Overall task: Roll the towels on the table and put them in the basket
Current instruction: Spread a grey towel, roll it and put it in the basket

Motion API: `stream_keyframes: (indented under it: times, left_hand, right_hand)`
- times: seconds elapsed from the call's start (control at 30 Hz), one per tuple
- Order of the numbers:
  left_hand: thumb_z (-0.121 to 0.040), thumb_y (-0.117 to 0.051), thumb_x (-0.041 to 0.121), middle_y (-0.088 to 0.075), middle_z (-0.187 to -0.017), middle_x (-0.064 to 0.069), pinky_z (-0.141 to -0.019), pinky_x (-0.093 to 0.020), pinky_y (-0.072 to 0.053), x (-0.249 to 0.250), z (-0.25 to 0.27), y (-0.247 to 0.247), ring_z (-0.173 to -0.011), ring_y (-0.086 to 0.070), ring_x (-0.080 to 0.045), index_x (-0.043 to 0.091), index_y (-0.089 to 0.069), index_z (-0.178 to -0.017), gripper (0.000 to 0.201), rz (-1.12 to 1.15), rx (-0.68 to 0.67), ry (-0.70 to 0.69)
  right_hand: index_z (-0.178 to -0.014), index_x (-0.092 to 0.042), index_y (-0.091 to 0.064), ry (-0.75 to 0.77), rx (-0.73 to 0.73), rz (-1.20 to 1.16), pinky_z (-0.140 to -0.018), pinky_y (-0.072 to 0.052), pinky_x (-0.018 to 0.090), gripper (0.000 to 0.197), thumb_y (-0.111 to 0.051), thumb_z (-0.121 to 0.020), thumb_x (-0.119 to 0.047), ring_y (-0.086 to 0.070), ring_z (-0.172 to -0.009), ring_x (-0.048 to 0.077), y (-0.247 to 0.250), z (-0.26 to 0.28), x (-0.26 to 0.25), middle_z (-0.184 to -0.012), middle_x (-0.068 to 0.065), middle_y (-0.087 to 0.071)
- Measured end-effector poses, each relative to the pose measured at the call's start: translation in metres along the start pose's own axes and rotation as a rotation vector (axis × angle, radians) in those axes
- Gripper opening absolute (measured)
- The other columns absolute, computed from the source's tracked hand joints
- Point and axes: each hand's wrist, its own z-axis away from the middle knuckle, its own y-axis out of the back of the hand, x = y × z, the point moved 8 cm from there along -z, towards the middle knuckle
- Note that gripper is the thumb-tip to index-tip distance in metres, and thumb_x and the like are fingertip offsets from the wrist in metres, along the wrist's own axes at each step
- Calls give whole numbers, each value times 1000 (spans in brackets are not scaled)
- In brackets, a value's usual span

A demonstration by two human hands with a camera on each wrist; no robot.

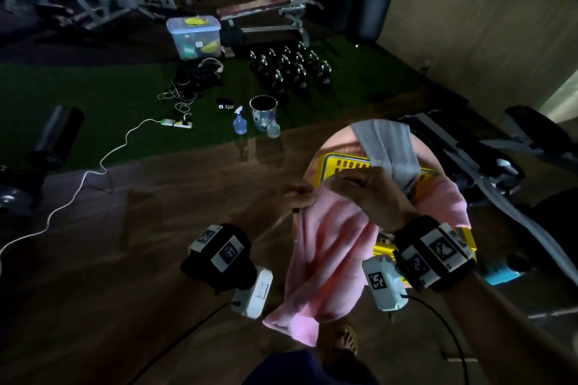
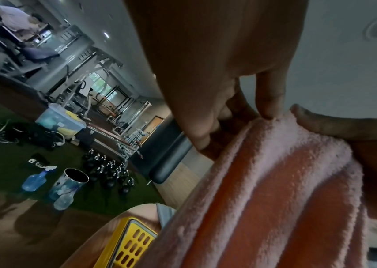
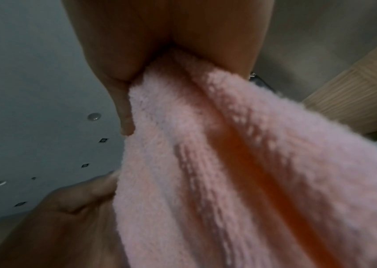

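I hold a pink towel [image 1: 331, 253] up in the air in front of me; it hangs down in loose folds. My left hand [image 1: 301, 197] pinches its upper left edge, with the fingertips [image 2: 267, 114] on the pink towel [image 2: 274, 181]. Just to the right, my right hand [image 1: 353, 181] grips the bunched top of the pink towel [image 3: 229, 163]. Behind the towel a yellow slotted basket [image 1: 344, 166] stands on a small round pale table [image 1: 316, 162]. A grey towel [image 1: 387, 150] is draped over the basket's far rim. The basket's inside is hidden.
On the green turf beyond lie a blue spray bottle [image 1: 239, 122], a patterned tin [image 1: 263, 112], a group of kettlebells [image 1: 291, 69], a power strip with cables [image 1: 176, 124] and a clear plastic box [image 1: 194, 37]. Dark exercise equipment [image 1: 488, 162] stands right of the table.
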Motion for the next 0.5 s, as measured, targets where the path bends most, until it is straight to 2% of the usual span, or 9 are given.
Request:
stream_keyframes:
  times: [0.07, 0.1, 0.13, 0.23, 0.33, 0.37, 0.43, 0.47, 0.5]
  left_hand:
    - [-79, -65, 15, -67, -87, -2, -80, -31, -44, 8, -1, 7, -87, -58, -16, 19, -73, -81, 9, -8, 80, -47]
    - [-81, -66, 10, -69, -82, 7, -77, -25, -45, 15, -3, 13, -82, -60, -8, 22, -73, -79, 14, -34, 117, -83]
    - [-84, -65, 6, -69, -79, 11, -75, -21, -47, 26, -3, 19, -79, -61, -2, 23, -73, -81, 19, -91, 140, -123]
    - [-89, -59, -2, -66, -84, 2, -75, -16, -45, 56, 0, 20, -80, -58, 0, 6, -68, -93, 13, -252, 94, -234]
    - [-92, -53, -3, -65, -94, -8, -77, -16, -45, 65, 8, 5, -79, -59, 2, 7, -65, -104, 19, -283, -7, -226]
    - [-94, -52, 2, -65, -89, -7, -76, -18, -44, 60, 12, -3, -78, -59, 0, 8, -65, -98, 14, -273, -56, -187]
    - [-97, -51, 8, -65, -76, 10, -74, -13, -41, 45, 19, -7, -74, -59, 5, 17, -63, -87, 17, -263, -40, -108]
    - [-97, -51, 8, -68, -78, 11, -74, -14, -43, 37, 22, -3, -75, -61, 6, 16, -65, -90, 18, -198, -12, -83]
    - [-97, -50, 9, -72, -85, 8, -76, -20, -46, 32, 24, 2, -80, -63, 1, 11, -67, -95, 17, -112, -6, -65]
  right_hand:
    - [-83, -5, -72, 24, -2, 25, -61, -37, 26, 26, -64, -86, -30, -43, -68, 6, 1, 0, -3, -67, -1, -52]
    - [-81, -4, -70, 29, -21, 37, -60, -35, 26, 27, -63, -86, -30, -40, -66, 7, -2, 0, -4, -66, 0, -48]
    - [-78, -4, -69, 28, -51, 57, -58, -33, 26, 26, -63, -87, -28, -38, -65, 7, -6, 1, -5, -65, 0, -45]
    - [-77, -6, -67, 27, -92, 76, -57, -30, 27, 24, -62, -91, -25, -35, -64, 8, -10, 3, -8, -65, 1, -40]
    - [-82, -6, -69, 51, -7, 39, -63, -38, 30, 38, -60, -87, -42, -43, -70, 9, 8, -3, -16, -67, 9, -54]
    - [-84, -8, -71, 50, 16, 31, -66, -43, 30, 36, -60, -87, -42, -49, -73, 8, 16, -5, -19, -72, 12, -63]
    - [-90, -18, -74, 33, 65, 13, -77, -49, 29, 18, -61, -89, -30, -59, -81, 5, 32, -8, -26, -84, 3, -73]
    - [-92, -18, -74, 14, 104, 21, -80, -49, 28, 15, -61, -89, -25, -61, -83, 4, 42, -8, -25, -88, 1, -74]
    - [-92, -17, -74, -4, 150, 38, -81, -49, 27, 13, -62, -90, -21, -61, -82, 4, 52, -9, -21, -88, 2, -74]
